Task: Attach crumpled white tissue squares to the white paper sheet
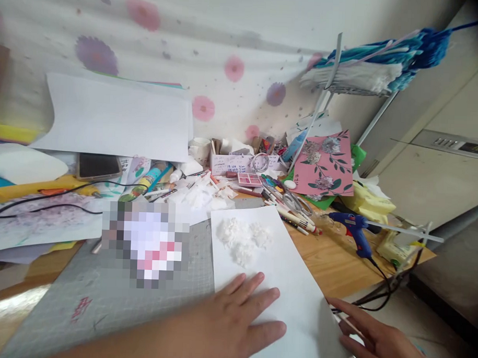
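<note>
A white sheet of paper (294, 285) lies partly on the grey cutting mat (101, 294). Near the sheet's far end sits a cluster of fluffy white petal-like pieces (242, 239). My left hand (234, 314) rests palm down on the paper just below this cluster, fingers spread, with nothing in it. At the sheet's right edge, my right hand (378, 335) has its fingers curled around a thin, light-coloured stick (349, 325) with a dark end. The exact kind of stick is unclear, being partly hidden by the fingers.
A blue glue gun (352, 230) with a cord lies at the right table edge. Scissors (295, 202), pens and white scraps (199, 193) crowd the back. A pink floral card (323, 163) leans behind them. Left are a phone (99, 166) and a blurred-out object (150, 244).
</note>
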`<move>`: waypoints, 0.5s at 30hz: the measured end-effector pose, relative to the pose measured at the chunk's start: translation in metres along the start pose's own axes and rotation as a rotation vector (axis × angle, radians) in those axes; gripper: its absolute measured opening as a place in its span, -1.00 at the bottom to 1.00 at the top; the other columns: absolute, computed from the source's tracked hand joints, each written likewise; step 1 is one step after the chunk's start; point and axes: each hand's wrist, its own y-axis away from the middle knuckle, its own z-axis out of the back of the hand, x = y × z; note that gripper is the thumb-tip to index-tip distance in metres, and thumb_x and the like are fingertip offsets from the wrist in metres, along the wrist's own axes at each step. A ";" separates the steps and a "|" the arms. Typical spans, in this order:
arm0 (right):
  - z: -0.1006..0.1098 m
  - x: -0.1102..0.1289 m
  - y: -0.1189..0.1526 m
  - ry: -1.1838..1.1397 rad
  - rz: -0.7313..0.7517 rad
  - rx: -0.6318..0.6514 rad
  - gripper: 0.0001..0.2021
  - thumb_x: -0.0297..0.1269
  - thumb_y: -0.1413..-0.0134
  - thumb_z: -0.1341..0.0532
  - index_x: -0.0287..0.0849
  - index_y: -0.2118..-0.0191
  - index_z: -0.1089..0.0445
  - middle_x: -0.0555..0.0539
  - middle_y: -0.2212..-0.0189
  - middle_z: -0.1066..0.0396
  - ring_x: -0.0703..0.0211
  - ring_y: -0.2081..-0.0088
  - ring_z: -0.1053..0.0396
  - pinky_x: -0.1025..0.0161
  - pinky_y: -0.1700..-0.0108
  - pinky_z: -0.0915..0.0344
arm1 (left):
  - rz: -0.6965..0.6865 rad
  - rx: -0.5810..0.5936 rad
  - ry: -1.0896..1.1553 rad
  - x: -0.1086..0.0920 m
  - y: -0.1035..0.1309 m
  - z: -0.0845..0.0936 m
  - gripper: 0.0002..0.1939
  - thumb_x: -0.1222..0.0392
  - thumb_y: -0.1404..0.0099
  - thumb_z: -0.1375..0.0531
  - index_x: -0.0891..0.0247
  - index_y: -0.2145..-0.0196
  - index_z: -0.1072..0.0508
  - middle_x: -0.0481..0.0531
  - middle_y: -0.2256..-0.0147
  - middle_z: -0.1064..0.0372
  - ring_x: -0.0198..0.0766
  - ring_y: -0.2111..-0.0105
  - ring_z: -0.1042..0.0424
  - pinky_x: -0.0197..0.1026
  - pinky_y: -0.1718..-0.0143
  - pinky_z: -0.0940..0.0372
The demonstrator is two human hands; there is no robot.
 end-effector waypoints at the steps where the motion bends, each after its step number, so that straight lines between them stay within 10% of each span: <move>1: -0.004 -0.002 0.001 -0.054 -0.040 0.007 -0.53 -0.22 0.00 -0.16 -0.06 -0.09 -0.30 -0.02 0.36 -0.48 0.04 0.30 -0.45 0.32 0.26 -0.35 | 0.006 0.017 0.012 0.000 0.000 0.000 -0.48 0.22 -0.33 -0.05 0.16 -0.22 -0.05 0.20 -0.27 0.23 0.12 -0.23 0.30 0.21 -0.17 0.09; 15: -0.028 0.018 0.008 -0.255 -0.036 -0.203 -0.48 -0.32 0.15 -0.12 -0.24 -0.05 -0.30 0.05 0.51 -0.28 0.20 0.48 -0.30 0.29 0.40 -0.24 | -0.158 -0.103 -0.071 0.008 -0.002 -0.030 -0.12 -0.19 -0.14 -0.15 0.27 -0.26 0.09 0.21 -0.29 0.36 -0.02 -0.27 0.40 0.11 -0.21 0.23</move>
